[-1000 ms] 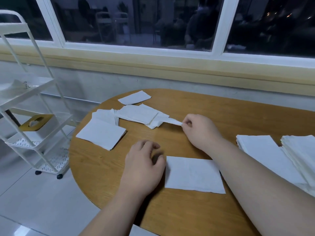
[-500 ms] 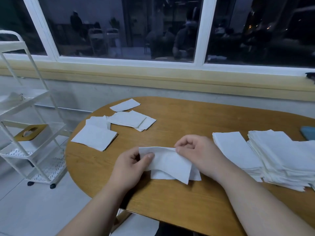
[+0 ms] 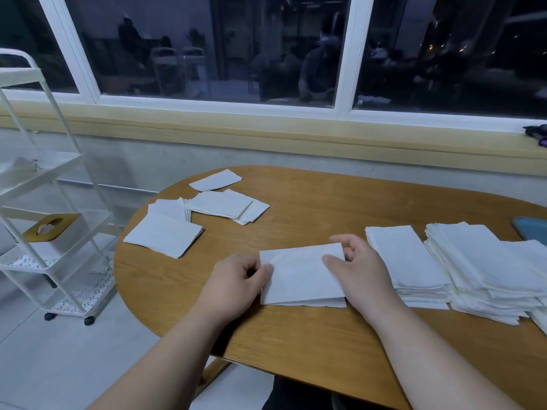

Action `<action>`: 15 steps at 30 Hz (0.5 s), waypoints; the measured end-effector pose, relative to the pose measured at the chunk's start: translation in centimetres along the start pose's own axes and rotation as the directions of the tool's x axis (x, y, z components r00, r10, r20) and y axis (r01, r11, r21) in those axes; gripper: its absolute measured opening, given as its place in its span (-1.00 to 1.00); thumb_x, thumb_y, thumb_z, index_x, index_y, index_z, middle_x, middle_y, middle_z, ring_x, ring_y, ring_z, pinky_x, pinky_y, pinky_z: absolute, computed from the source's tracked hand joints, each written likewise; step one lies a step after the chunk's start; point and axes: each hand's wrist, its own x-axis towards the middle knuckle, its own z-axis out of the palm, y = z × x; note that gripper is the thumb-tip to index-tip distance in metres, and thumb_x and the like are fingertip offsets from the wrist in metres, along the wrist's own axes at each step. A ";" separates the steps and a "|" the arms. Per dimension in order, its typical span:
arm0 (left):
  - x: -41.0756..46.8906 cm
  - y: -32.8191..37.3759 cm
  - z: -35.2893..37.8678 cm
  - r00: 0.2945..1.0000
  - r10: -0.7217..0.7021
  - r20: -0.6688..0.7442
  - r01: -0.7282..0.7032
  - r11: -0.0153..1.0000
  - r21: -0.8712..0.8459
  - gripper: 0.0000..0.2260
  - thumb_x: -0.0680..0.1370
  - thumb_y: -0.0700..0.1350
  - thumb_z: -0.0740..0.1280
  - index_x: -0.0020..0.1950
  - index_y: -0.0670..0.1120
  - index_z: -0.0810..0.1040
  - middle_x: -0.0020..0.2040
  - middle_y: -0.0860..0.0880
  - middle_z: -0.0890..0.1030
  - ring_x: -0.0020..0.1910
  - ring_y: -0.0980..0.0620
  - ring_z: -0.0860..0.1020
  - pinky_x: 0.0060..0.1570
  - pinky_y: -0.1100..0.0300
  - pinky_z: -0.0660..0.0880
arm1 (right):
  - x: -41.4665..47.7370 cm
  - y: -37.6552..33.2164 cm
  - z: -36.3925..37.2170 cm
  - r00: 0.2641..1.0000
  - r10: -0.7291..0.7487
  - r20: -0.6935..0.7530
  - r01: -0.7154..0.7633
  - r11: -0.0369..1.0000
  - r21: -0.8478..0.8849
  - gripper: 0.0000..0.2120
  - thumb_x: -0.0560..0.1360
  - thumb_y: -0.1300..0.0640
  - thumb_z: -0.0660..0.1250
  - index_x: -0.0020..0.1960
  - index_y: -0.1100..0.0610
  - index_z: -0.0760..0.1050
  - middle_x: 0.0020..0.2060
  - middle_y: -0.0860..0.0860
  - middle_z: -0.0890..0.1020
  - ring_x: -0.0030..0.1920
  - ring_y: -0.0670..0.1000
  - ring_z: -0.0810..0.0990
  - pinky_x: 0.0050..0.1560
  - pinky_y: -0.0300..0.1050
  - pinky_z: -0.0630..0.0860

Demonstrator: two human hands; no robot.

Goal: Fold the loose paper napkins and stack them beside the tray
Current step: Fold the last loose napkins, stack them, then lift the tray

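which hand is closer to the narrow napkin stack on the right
Right. The right hand holds the right edge of the napkin, just beside the narrow stack. The left hand pinches the napkin's left edge, farther from the stack.

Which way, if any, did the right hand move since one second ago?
Yes. The right hand has withdrawn from the loose napkins toward the near edge of the table and holds a folded napkin beside the stack.

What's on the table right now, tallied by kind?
Napkin pinched by left hand and right hand: 1
Stacks at right, narrow stack and wide stack: 2
Loose napkin scatter at left: 1
Blue object, right edge: 1
Total: 5
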 end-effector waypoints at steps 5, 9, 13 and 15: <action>0.4 -0.5 0.5 0.999 -0.045 -0.031 0.046 0.998 0.034 -0.63 0.57 0.18 0.31 -0.33 -0.03 0.47 -0.41 0.19 0.50 -0.18 0.10 0.47 -0.26 0.13 0.30 | 0.1 1.8 0.2 0.996 -0.078 -0.039 0.063 0.956 -0.288 -0.69 0.56 0.02 0.34 0.27 -0.16 0.43 -0.32 -0.06 0.39 -0.39 -0.08 0.41 -0.34 -0.13 0.36; 0.4 -0.2 0.5 0.996 -0.079 -0.048 0.080 0.996 0.033 -0.63 0.57 0.16 0.32 -0.33 -0.04 0.49 -0.40 0.11 0.51 -0.20 0.11 0.50 -0.29 0.15 0.32 | -0.2 2.0 0.6 0.994 -0.107 -0.016 0.092 0.917 -0.387 -0.66 0.58 -0.01 0.31 0.34 -0.13 0.42 -0.31 -0.07 0.39 -0.35 -0.06 0.45 -0.31 -0.10 0.41; 0.5 0.0 0.6 0.995 -0.083 -0.059 0.086 0.995 0.050 -0.66 0.56 0.13 0.34 -0.31 -0.05 0.52 -0.37 0.08 0.55 -0.17 0.14 0.50 -0.28 0.18 0.33 | -0.3 2.1 0.8 0.992 -0.129 -0.009 0.111 0.884 -0.453 -0.63 0.58 -0.01 0.30 0.38 -0.11 0.42 -0.32 -0.10 0.40 -0.31 -0.09 0.46 -0.29 -0.13 0.39; 0.5 0.0 0.6 0.997 -0.046 -0.068 0.053 0.994 0.094 -0.68 0.56 0.11 0.35 -0.31 -0.05 0.52 -0.32 0.08 0.55 -0.11 0.15 0.48 -0.22 0.21 0.33 | -0.3 2.1 0.9 0.991 -0.135 -0.004 0.117 0.872 -0.475 -0.62 0.58 -0.01 0.29 0.39 -0.11 0.41 -0.32 -0.14 0.37 -0.26 -0.09 0.45 -0.26 -0.14 0.35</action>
